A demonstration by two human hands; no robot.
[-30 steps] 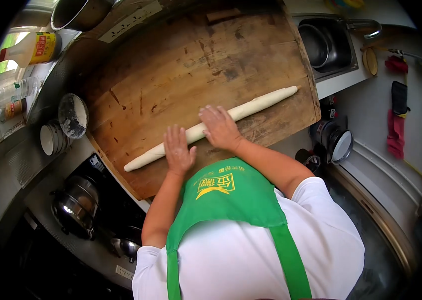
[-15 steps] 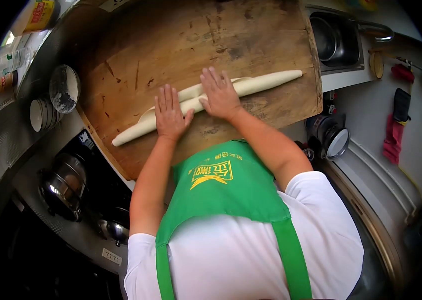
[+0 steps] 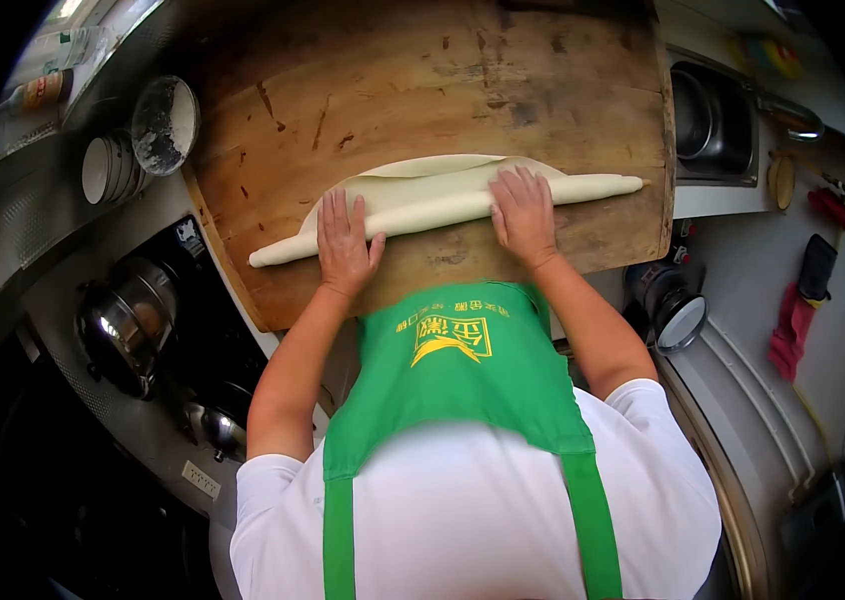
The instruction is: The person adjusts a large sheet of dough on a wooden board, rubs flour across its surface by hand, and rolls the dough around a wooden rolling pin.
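Observation:
A long pale roll of dough (image 3: 433, 213) lies across the wooden board (image 3: 393, 100), tapering at both ends, with a small brown tip showing at the right end. Beyond the roll a loose flap of flattened dough (image 3: 423, 187) spreads out on the board, its far edge curled. My left hand (image 3: 346, 240) rests flat on the left part of the roll, fingers stretched out. On the right part lies my right hand (image 3: 524, 213), palm down with extended fingers. Neither hand is wrapped round the dough.
A floury bowl (image 3: 166, 125) and stacked white bowls (image 3: 108, 168) stand left of the board. Metal pots (image 3: 123, 325) are at the lower left. A sink (image 3: 718, 120) sits at the right, with a kettle-like pot (image 3: 678, 315) below it.
The dough was one tight roll; a flap has opened out on its far side and grown wider. My hands have moved farther apart, the right one toward the right end.

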